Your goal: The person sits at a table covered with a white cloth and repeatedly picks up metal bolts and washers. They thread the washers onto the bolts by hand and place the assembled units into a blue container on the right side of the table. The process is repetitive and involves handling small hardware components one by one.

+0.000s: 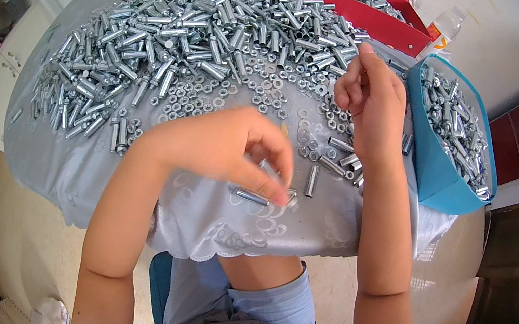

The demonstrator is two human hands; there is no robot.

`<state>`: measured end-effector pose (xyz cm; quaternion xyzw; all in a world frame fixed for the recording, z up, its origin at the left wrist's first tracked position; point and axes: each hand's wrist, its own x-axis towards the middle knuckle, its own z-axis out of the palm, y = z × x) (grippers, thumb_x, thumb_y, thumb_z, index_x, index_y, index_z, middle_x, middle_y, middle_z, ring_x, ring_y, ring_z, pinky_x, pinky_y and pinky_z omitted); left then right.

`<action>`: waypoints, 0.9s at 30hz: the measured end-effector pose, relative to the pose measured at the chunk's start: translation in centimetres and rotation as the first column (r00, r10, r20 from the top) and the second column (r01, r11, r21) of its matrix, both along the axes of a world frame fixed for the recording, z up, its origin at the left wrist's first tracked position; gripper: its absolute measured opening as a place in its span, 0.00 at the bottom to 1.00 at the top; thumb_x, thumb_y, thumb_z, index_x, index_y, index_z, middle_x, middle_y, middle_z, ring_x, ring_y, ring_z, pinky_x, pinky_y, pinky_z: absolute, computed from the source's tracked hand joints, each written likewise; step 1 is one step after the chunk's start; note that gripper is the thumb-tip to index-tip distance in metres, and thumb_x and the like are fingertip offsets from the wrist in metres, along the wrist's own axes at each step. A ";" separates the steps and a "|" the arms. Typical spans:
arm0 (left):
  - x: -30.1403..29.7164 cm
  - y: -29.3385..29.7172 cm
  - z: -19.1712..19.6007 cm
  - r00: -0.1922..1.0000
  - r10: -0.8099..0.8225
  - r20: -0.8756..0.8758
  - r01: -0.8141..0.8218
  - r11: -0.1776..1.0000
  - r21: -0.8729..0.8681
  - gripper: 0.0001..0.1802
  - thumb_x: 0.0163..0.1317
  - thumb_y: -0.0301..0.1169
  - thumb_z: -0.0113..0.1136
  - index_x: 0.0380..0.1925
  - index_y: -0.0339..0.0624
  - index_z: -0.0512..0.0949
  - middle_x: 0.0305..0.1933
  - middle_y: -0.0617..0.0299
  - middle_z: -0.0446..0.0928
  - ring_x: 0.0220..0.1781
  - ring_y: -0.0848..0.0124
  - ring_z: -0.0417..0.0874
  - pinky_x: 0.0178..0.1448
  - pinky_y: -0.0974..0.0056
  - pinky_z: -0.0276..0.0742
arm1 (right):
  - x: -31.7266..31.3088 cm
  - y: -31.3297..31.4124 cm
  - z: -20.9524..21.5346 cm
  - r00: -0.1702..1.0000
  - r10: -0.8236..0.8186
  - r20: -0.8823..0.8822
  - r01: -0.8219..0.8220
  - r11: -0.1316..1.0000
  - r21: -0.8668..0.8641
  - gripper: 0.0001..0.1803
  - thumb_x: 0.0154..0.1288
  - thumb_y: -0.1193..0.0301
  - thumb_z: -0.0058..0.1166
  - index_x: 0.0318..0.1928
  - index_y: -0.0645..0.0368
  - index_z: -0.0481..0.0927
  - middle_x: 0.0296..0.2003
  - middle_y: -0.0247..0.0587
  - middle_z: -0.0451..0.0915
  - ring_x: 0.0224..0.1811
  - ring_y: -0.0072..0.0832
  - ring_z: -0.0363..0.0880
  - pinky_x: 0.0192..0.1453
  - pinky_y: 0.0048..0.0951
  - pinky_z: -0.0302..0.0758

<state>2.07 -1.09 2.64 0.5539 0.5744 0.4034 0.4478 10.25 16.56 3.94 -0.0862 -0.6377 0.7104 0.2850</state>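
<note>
My left hand (221,145), smeared a little by motion, curls over the near edge of the table with a short silvery metal sleeve (268,170) between thumb and fingers. Just below its fingertips a sleeve anchor bolt (253,196) lies on the cloth. To its right another metal sleeve (311,181) lies alone. My right hand (376,96) is raised over the right side of the table, fingers closed toward the thumb; what they hold, if anything, cannot be made out. Beneath and left of it are loose nuts (276,95) and flat washers (304,126).
A big heap of metal sleeves and bolts (178,30) covers the far and left table. At the right edge stands a blue fabric bin (428,133) full of anchors; behind it are a red box (394,29) of metal parts and a plastic bottle (443,29). A silvery-grey cloth (195,210) covers the table.
</note>
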 end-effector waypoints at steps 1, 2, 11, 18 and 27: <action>-0.1 -0.1 0.2 0.999 0.017 -0.030 -0.018 1.000 -0.012 0.07 0.48 0.27 0.67 0.26 0.38 0.79 0.30 0.65 0.77 0.34 0.79 0.75 0.42 0.72 0.70 | 0.0 0.1 -0.1 1.000 0.008 -0.002 -0.008 1.000 -0.001 0.23 0.68 0.61 0.41 0.16 0.56 0.65 0.11 0.28 0.57 0.15 0.20 0.61 0.21 0.21 0.54; -0.1 -0.2 0.6 0.998 0.034 -0.059 -0.035 0.999 -0.023 0.07 0.48 0.27 0.68 0.26 0.38 0.79 0.31 0.65 0.77 0.34 0.78 0.75 0.42 0.72 0.70 | 0.0 0.1 -0.3 1.000 0.007 -0.002 -0.007 1.000 0.000 0.22 0.67 0.61 0.42 0.16 0.58 0.67 0.11 0.29 0.58 0.15 0.20 0.61 0.21 0.21 0.55; -5.4 0.4 -1.3 0.254 0.900 0.354 -0.942 0.146 0.303 0.43 0.53 0.47 0.64 0.60 0.31 0.56 0.62 0.44 0.59 0.64 0.60 0.62 0.65 0.62 0.56 | -0.1 0.5 -0.4 1.000 -0.029 -0.010 0.029 0.999 0.031 0.22 0.65 0.60 0.46 0.18 0.62 0.72 0.10 0.30 0.61 0.14 0.19 0.61 0.19 0.22 0.56; -6.8 0.5 -3.0 0.221 0.974 0.045 -0.868 0.176 0.464 0.29 0.54 0.38 0.61 0.54 0.38 0.67 0.57 0.50 0.68 0.62 0.58 0.65 0.63 0.58 0.58 | -0.7 1.4 -1.4 0.976 -0.166 0.141 0.107 0.930 0.351 0.18 0.62 0.63 0.50 0.22 0.64 0.75 0.13 0.31 0.68 0.16 0.17 0.65 0.21 0.21 0.60; -5.5 1.1 -4.6 0.257 0.706 -0.660 -0.529 0.674 0.515 0.21 0.49 0.27 0.55 0.47 0.46 0.75 0.55 0.54 0.71 0.58 0.56 0.69 0.63 0.57 0.61 | -0.6 1.6 -3.1 0.947 -0.280 0.155 0.066 0.647 0.760 0.10 0.52 0.69 0.56 0.30 0.65 0.78 0.27 0.47 0.78 0.30 0.38 0.76 0.36 0.33 0.71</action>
